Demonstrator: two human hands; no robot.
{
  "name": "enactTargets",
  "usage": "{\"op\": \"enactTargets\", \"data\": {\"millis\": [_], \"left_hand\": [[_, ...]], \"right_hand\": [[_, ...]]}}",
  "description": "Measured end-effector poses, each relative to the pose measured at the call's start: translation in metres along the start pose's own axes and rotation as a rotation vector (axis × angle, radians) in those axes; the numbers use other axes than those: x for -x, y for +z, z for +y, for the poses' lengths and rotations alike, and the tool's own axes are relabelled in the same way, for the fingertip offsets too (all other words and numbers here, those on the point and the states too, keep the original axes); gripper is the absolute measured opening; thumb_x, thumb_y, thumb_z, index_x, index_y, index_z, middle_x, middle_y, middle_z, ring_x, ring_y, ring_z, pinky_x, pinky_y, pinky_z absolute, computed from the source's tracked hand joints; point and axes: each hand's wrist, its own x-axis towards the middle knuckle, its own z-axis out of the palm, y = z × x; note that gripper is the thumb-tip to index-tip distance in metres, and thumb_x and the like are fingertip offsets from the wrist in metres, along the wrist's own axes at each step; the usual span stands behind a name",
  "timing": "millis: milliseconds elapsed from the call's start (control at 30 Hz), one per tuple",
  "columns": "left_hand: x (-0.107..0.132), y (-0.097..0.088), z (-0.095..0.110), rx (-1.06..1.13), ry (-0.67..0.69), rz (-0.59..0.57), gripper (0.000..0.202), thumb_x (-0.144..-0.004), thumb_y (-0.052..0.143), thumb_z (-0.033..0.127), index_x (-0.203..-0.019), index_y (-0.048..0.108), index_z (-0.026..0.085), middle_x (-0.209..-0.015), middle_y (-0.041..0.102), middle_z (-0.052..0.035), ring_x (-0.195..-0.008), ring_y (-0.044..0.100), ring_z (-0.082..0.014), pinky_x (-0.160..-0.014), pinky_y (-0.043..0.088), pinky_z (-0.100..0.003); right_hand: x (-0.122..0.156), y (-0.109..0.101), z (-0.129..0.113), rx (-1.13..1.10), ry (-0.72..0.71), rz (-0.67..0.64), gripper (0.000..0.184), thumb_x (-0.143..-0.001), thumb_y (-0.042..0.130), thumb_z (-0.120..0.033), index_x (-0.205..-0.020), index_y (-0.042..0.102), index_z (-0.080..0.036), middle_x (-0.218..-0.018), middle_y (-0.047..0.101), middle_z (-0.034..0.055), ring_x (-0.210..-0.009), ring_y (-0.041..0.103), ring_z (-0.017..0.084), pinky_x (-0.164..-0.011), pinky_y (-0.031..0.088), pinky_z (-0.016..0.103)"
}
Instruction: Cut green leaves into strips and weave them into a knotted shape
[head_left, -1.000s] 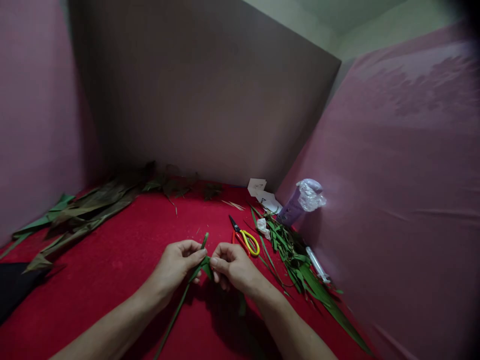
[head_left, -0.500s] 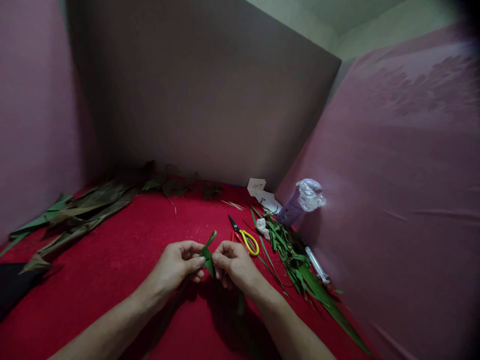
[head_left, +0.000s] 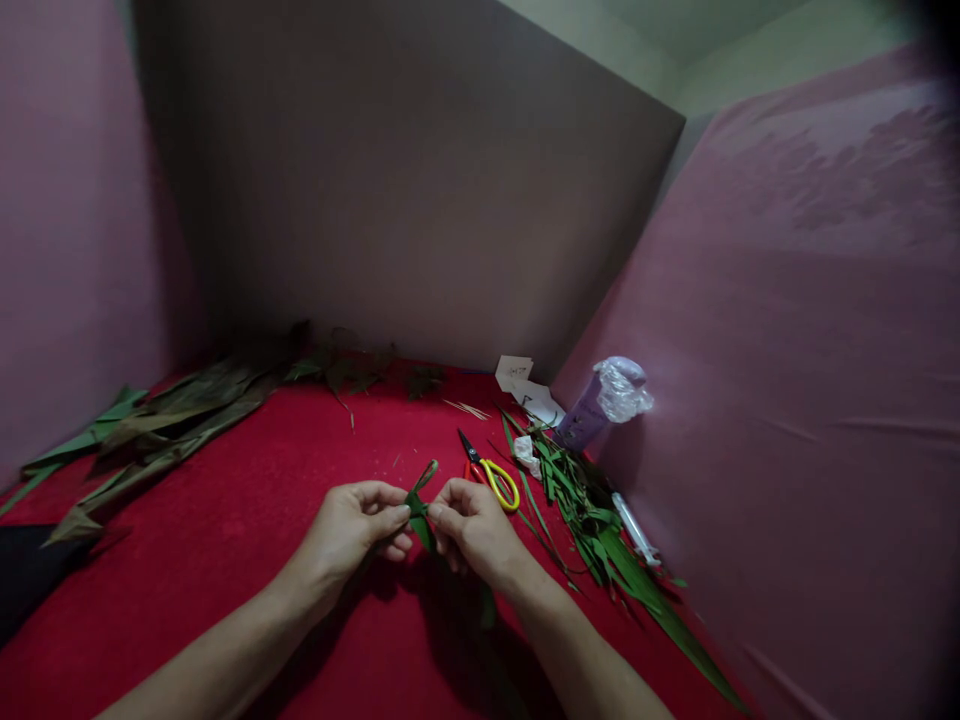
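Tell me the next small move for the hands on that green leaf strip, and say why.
Probably draw the right hand gently away to snug the fold. It and the left hand pinch the leaf strip close together above the red cloth, and a small loose loop stands up above the fingertips, not yet pulled flat.

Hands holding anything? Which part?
The left hand and right hand both pinch one green leaf strip at its folded middle, thumb against forefinger; its looped end sticks up between them.

red cloth surface (head_left: pixel 225 560) with dried leaves (head_left: pixel 165 420), yellow-handled scissors (head_left: pixel 491 478), green leaf strips (head_left: pixel 592 520), a wrapped bottle (head_left: pixel 600 405)
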Motion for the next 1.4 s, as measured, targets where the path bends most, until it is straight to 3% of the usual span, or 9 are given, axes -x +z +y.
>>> {"op": "enactTargets", "data": {"millis": [233,567,833,933,1233,1400], "left_hand": [[0.008,0.004,0.013,-0.018,-0.013,-0.026,0.026,-0.056,0.073,0.032,-0.065,0.062,0.011,-0.05,0.063,-0.0021,-0.042,0.058,-0.0121,-0.045,0.048,-0.023],[0.008,0.008,0.009,-0.018,0.002,0.044,0.027,-0.053,0.074,0.032,-0.065,0.064,0.01,-0.049,0.064,-0.0029,-0.041,0.058,-0.0135,-0.043,0.048,-0.024],[0.004,0.003,0.007,-0.048,-0.001,-0.097,0.03,-0.064,0.068,0.041,-0.067,0.061,0.012,-0.053,0.064,-0.0019,-0.047,0.059,-0.0118,-0.048,0.047,-0.022],[0.005,0.003,0.006,-0.082,-0.009,-0.115,0.029,-0.061,0.071,0.04,-0.064,0.06,0.013,-0.052,0.064,-0.0022,-0.044,0.057,-0.0112,-0.045,0.045,-0.021],[0.005,0.006,0.003,-0.104,-0.02,-0.033,0.028,-0.063,0.068,0.038,-0.058,0.054,0.014,-0.044,0.06,-0.0005,-0.038,0.055,-0.0106,-0.04,0.044,-0.02],[0.003,0.0,0.007,-0.079,0.008,-0.031,0.024,-0.066,0.067,0.035,-0.061,0.055,0.014,-0.046,0.06,0.0008,-0.039,0.055,-0.0098,-0.041,0.045,-0.02]], "right_hand": [[0.0,0.003,0.004,0.048,-0.004,-0.05,0.019,-0.078,0.051,-0.035,-0.074,0.043,-0.018,-0.047,0.051,-0.0075,-0.028,0.039,0.004,-0.027,0.027,0.012],[-0.004,0.002,0.005,-0.019,0.009,-0.025,0.027,-0.072,0.055,-0.041,-0.066,0.041,-0.019,-0.043,0.05,-0.0079,-0.026,0.037,0.004,-0.026,0.025,0.013],[-0.002,0.003,0.002,-0.007,-0.005,-0.027,0.024,-0.072,0.054,-0.039,-0.065,0.042,-0.019,-0.042,0.05,-0.0072,-0.026,0.038,0.005,-0.027,0.024,0.014],[0.0,0.004,0.0,-0.009,0.0,-0.055,0.025,-0.073,0.054,-0.039,-0.066,0.042,-0.019,-0.043,0.05,-0.0071,-0.028,0.038,0.005,-0.029,0.025,0.014],[0.002,0.007,0.006,0.069,-0.021,-0.004,0.016,-0.077,0.05,-0.029,-0.067,0.044,-0.018,-0.045,0.051,-0.0066,-0.028,0.039,0.004,-0.03,0.027,0.014],[0.001,0.006,0.001,-0.068,-0.018,-0.072,0.025,-0.075,0.053,-0.04,-0.07,0.044,-0.018,-0.044,0.054,-0.0059,-0.027,0.04,0.005,-0.028,0.027,0.014]]}}
